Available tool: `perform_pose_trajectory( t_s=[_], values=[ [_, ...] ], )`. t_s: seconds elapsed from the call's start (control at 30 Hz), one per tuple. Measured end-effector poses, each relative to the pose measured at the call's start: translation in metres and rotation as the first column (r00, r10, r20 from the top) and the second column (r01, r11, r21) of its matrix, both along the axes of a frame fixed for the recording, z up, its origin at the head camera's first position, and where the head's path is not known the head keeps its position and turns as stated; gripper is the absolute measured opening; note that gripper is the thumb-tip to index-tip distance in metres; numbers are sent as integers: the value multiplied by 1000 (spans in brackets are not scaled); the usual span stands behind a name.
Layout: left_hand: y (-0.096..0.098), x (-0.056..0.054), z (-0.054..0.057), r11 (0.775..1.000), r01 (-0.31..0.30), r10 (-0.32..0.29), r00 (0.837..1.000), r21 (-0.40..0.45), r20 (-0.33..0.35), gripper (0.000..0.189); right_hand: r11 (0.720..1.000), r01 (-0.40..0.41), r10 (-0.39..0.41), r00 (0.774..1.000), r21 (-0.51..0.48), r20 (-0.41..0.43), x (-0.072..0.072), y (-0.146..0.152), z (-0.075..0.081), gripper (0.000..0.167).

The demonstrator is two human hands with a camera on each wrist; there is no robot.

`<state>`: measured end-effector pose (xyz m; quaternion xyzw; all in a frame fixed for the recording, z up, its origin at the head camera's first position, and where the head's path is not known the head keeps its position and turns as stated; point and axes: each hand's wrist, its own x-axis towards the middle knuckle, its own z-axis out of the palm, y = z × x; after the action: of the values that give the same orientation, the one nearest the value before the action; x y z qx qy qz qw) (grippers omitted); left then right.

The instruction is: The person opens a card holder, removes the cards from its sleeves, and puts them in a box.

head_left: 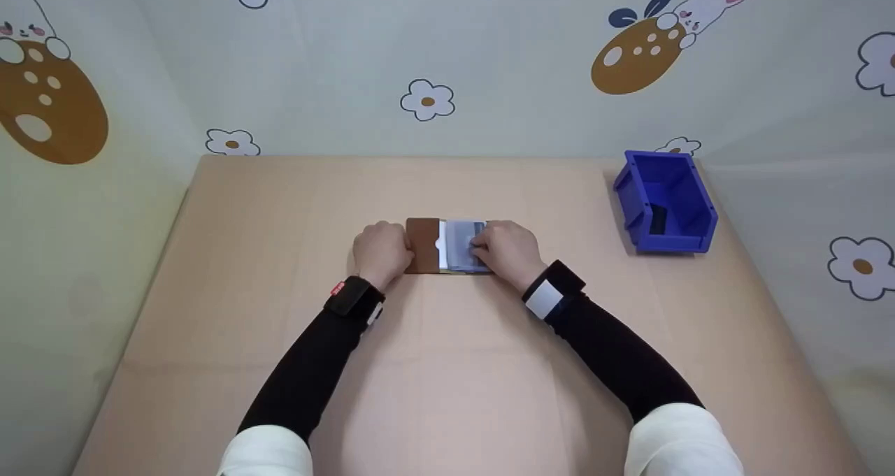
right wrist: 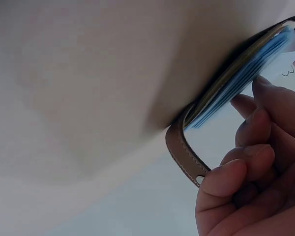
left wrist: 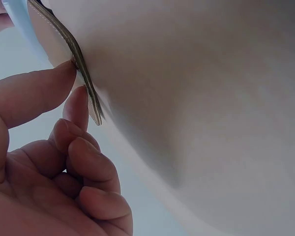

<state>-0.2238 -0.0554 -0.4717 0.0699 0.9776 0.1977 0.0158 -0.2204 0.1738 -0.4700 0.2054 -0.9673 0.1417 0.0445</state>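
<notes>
A brown card holder (head_left: 423, 245) lies spread open on the table, with a stitched edge (left wrist: 64, 34) showing in the left wrist view. My left hand (head_left: 382, 252) pinches its left cover between thumb and forefinger; the other fingers are curled below. On its right half lies a stack of clear bluish plastic sleeves (head_left: 459, 245), seen edge-on as layered sleeves (right wrist: 246, 76) in the right wrist view. My right hand (head_left: 512, 252) pinches a sleeve near the right side. A brown snap strap (right wrist: 183, 152) curves out beside its curled fingers. White card or paper (right wrist: 287, 61) with a dark mark shows between the sleeves.
A blue plastic bin (head_left: 668, 245) stands at the table's back right, with a small dark item (head_left: 658, 219) inside. The beige tabletop (head_left: 280, 196) meets a patterned curtain (head_left: 335, 77) at the back and sides.
</notes>
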Motion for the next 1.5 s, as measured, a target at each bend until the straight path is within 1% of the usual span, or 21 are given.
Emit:
perform_pose_trajectory(
  t_s=[0.1,0.27,0.67,0.77,0.83,0.9,1.0,1.07,1.2,1.3,1.4,1.5],
  values=[
    [0,0,-1,1000,2,-2,1000,-1,-5,27,1000,-16,16,1000,3,0,-2,-5,0,8],
    [0,0,-1,1000,2,-2,1000,2,-8,25,1000,-28,28,1000,3,8,-3,-13,-1,11],
    [1,-1,1,1000,-6,6,1000,-13,-18,21,1000,-11,11,1000,6,25,-5,-19,0,10],
    [1,-1,1,1000,8,-9,999,-23,-36,23,1000,-5,4,999,2,37,-5,-19,0,11],
    [2,0,0,999,27,-28,998,-24,-58,23,1000,-6,6,999,1,40,-6,-18,-1,11],
    [4,1,1,998,59,-60,994,-17,-96,21,1000,-4,4,999,3,44,-6,-17,-1,12],
    [11,5,4,994,109,-106,985,14,-138,11,1000,-6,6,999,6,44,-6,-16,-2,12],
    [17,9,7,989,146,-139,979,37,-151,5,1000,-7,7,999,3,43,-7,-16,-2,11],
    [28,18,10,977,207,-197,968,52,-157,6,1000,-8,9,999,-10,37,-7,-16,-2,8],
    [34,22,8,971,236,-227,958,28,-176,10,1000,-10,10,999,-16,34,-7,-16,-2,5],
    [39,23,5,968,252,-248,948,-4,-200,15,1000,-12,13,999,-18,37,-7,-17,-3,3],
    [42,23,1,963,267,-270,935,-44,-229,13,1000,-9,10,999,-21,41,-7,-17,-3,4]
  ],
)
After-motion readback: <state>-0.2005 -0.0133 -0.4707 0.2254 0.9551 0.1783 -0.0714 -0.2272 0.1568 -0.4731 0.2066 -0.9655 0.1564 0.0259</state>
